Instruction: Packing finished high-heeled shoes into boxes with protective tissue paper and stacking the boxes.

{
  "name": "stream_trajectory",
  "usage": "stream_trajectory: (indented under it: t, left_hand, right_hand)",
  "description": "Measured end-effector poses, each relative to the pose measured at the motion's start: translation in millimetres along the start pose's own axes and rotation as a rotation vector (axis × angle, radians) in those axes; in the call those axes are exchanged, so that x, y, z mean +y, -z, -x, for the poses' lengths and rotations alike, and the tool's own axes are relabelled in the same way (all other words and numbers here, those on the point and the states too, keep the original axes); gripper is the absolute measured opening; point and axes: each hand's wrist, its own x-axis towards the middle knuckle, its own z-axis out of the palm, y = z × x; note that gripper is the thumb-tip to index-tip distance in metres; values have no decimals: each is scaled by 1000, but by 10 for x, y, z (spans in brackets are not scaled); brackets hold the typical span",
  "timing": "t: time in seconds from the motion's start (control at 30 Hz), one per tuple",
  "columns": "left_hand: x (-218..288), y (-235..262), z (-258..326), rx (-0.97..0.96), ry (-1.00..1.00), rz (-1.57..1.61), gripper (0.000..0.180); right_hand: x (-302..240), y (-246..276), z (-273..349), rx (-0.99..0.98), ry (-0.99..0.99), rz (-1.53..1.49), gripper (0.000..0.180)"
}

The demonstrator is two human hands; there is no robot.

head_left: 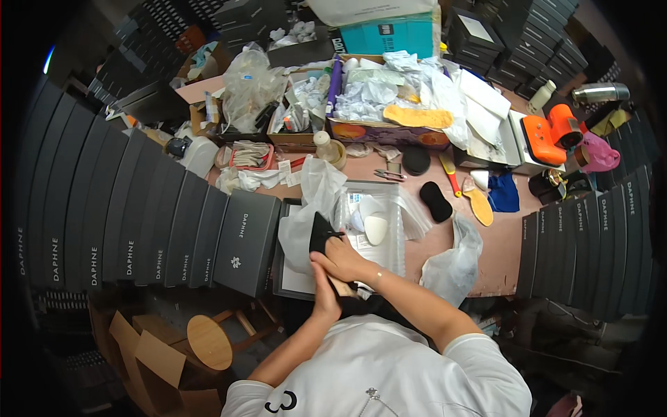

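- We see a pink worktable (pixel 511 260), its top crowded with cardboard boxes, crumpled tissue paper and plastic bags.
- We count a long row of dark grey shoe boxes (pixel 132 215) standing on edge at the left, and another such row (pixel 590 243) at the right.
- More dark boxes are stacked at the back (pixel 549 35), both left and right.
- Below the table's left part stands a round wooden stool (pixel 208 340), with folded brown cardboard (pixel 149 365) beside it.
- Light falls evenly on the tabletop; we find the edges dim.
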Motion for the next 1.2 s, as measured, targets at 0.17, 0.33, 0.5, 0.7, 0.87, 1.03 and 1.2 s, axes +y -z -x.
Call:
stream_trajectory:
  t: [0.17, 0.33, 0.5, 0.7, 0.87, 1.03, 1.2]
  left_hand:
    - [260, -64, 286, -38, 66, -72, 85]
    - [569, 421, -327, -155, 253, 74, 56]
    - [620, 263, -284, -69, 162, -121, 34]
    - [660, 122, -173, -174, 130, -135, 34]
    - [556, 254, -236, -68, 314, 132, 41]
    - [589, 248, -163, -139, 296, -5, 39]
    - [643, 246, -199, 19, 304, -5, 32]
  right_hand:
    - [-262, -227, 12, 70, -37, -154, 40]
    - [-825, 17, 331, -41, -126, -211, 73]
    - [-769, -73, 300, 157, -161, -360, 69]
    - [-919, 69, 697, 341, 17, -434, 62]
    - [-822, -7, 316, 71, -201, -341, 64]
    - [-917, 70, 585, 313, 25, -449, 73]
    - [-680, -228, 243, -16, -159, -272, 65]
